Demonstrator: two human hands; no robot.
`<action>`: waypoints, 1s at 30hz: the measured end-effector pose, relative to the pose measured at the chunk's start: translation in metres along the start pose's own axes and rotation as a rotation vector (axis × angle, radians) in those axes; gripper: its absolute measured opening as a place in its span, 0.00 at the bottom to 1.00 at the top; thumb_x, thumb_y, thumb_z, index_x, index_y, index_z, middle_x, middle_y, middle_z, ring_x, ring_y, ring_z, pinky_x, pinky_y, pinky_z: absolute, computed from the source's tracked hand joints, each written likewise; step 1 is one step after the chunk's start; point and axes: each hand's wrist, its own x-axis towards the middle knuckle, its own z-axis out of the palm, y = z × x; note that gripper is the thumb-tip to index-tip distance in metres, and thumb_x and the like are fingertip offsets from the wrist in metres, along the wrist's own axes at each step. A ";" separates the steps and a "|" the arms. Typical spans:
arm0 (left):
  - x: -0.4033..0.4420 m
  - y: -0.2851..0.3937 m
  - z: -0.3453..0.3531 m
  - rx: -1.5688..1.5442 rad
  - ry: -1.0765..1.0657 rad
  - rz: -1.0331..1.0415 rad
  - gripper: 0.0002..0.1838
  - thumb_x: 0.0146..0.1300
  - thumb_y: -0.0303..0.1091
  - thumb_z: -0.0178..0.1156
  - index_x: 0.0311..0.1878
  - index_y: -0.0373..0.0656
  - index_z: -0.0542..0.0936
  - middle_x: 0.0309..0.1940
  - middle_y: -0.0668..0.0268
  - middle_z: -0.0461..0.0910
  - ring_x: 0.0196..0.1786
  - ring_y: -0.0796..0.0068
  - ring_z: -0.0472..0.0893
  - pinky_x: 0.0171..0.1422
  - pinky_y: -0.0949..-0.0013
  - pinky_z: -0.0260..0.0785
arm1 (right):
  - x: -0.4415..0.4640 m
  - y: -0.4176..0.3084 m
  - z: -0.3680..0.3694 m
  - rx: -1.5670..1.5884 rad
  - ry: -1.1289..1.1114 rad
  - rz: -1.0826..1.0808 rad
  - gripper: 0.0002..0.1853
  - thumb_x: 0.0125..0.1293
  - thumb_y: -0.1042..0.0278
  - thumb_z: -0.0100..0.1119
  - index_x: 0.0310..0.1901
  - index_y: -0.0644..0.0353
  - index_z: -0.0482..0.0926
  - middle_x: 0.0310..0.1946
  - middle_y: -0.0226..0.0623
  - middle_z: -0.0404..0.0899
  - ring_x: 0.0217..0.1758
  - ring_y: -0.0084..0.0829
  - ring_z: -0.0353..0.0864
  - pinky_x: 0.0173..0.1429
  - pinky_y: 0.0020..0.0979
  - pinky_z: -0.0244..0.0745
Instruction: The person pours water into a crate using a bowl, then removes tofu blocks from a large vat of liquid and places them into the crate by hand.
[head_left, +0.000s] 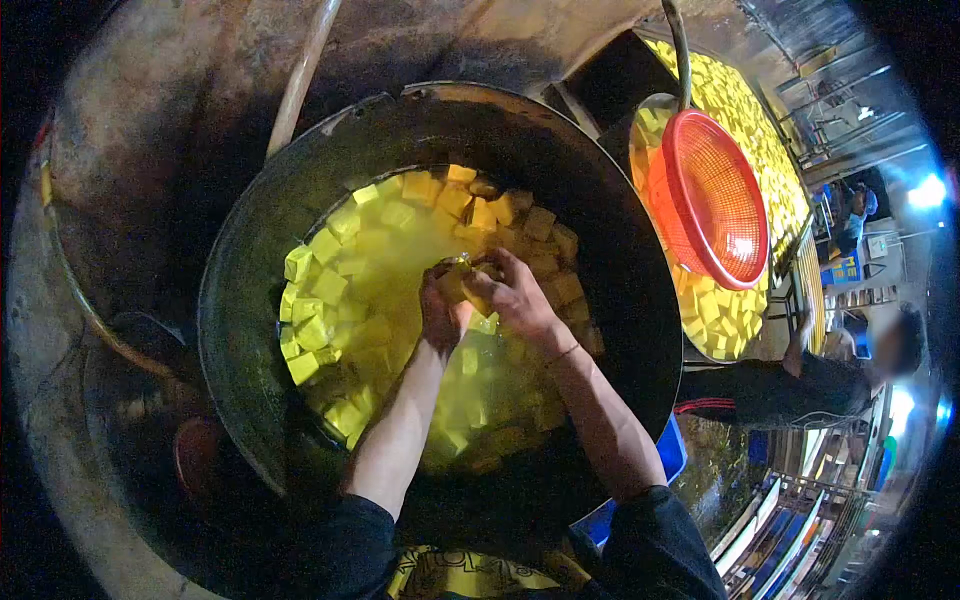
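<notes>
Yellow block [455,287]: appears clamped between left hand [440,307] and right hand [518,299] over the middle of the wok [240,300], and could crumble if squeezed too hard.

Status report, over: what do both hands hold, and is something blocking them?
Left hand, right hand: together holding yellow block over wok. Red basket off to picture right. No visible obstruction.

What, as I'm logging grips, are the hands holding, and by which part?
A yellow block, apparently by opposite sides, between left hand and right hand; exact contacts hidden.
</notes>
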 end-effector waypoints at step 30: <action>0.003 0.055 0.018 -0.012 0.276 -0.038 0.19 0.59 0.48 0.47 0.45 0.46 0.76 0.43 0.62 0.79 0.47 0.60 0.77 0.55 0.52 0.68 | 0.009 -0.039 -0.025 -0.002 -0.139 -0.128 0.23 0.57 0.77 0.62 0.55 0.62 0.67 0.50 0.37 0.74 0.52 0.29 0.74 0.56 0.29 0.71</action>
